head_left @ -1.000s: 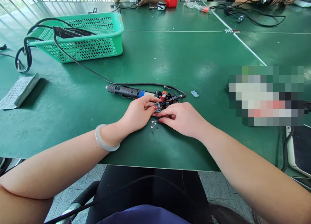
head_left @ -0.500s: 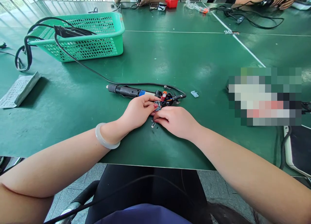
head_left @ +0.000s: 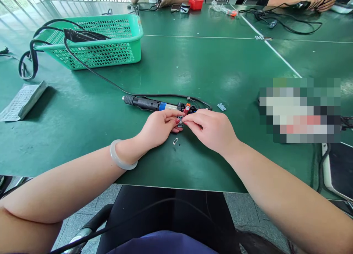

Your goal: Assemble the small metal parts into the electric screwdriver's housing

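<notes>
My left hand [head_left: 161,126] is closed on a small grey-blue part [head_left: 180,123], which looks like a little plate or bracket, held between thumb and fingers. From the right, my right hand [head_left: 211,129] pinches at the same part; whether a tiny piece sits in its fingertips is too small to tell. Just beyond both hands lies an opened black handheld tool [head_left: 146,103] with a ridged tip, a blue band and a cable. Red and orange pieces [head_left: 187,107] show at its right end, partly covered by my right hand. A small rectangular piece [head_left: 175,141] lies below my fingers.
Another grey-blue plate [head_left: 221,106] rests right of the tool. A green basket [head_left: 110,44] with black cables stands back left, near a paper-covered block [head_left: 23,101]. A blurred-out patch [head_left: 300,110] covers the right side. Two people's hands work across the table [head_left: 176,77].
My right hand has moved up and slightly right, from below the grey-blue part to its right side. The small rectangular piece below is now uncovered. My left hand keeps its hold.
</notes>
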`<state>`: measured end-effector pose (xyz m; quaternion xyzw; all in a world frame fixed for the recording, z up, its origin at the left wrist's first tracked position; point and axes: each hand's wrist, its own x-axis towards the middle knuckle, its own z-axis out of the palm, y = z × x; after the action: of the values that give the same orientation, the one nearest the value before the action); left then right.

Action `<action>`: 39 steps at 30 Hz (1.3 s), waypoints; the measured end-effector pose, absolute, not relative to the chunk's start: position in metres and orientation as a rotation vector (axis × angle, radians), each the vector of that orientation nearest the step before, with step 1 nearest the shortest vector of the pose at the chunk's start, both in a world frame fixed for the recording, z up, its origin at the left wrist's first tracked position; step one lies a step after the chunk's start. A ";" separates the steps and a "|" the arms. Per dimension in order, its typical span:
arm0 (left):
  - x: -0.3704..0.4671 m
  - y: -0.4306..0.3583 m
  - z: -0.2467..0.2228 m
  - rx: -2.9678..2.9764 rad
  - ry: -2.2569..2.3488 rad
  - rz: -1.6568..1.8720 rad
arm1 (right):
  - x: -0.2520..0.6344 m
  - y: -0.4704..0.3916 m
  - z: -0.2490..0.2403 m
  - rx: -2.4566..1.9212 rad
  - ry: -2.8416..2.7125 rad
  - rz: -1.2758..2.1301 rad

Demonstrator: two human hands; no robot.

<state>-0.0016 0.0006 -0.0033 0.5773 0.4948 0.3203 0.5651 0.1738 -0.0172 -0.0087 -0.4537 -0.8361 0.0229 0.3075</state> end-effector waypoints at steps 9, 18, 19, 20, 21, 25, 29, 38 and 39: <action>0.000 -0.001 -0.002 1.281 1.146 0.755 | 0.173 -0.017 -0.011 -1.246 -2.257 -0.090; -0.002 0.001 0.000 1.237 1.110 0.708 | 0.171 -0.016 -0.011 -1.259 -2.212 -0.021; -0.002 0.001 0.000 1.232 1.105 0.711 | 0.172 -0.016 -0.011 -1.267 -2.212 -0.018; -0.003 0.002 0.000 1.226 1.100 0.714 | 0.172 -0.017 -0.010 -1.271 -2.213 -0.021; -0.003 0.002 0.000 1.220 1.097 0.718 | 0.173 -0.017 -0.010 -1.274 -2.215 -0.024; -0.003 0.003 -0.002 1.195 1.107 0.726 | 0.174 -0.017 -0.010 -1.279 -2.209 -0.033; -0.003 0.003 -0.001 1.156 1.110 0.733 | 0.175 -0.017 -0.010 -1.239 -2.175 -0.005; -0.002 0.003 -0.004 1.144 1.125 0.819 | 0.176 -0.022 -0.007 -1.069 -2.535 0.150; -0.002 0.003 -0.004 1.158 1.129 0.826 | 0.175 -0.023 -0.008 -1.097 -2.564 0.131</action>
<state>-0.0021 0.0028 -0.0043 0.5026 0.4900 0.3585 0.6154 0.1747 -0.0225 -0.0083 -0.3869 -0.9044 0.0462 0.1740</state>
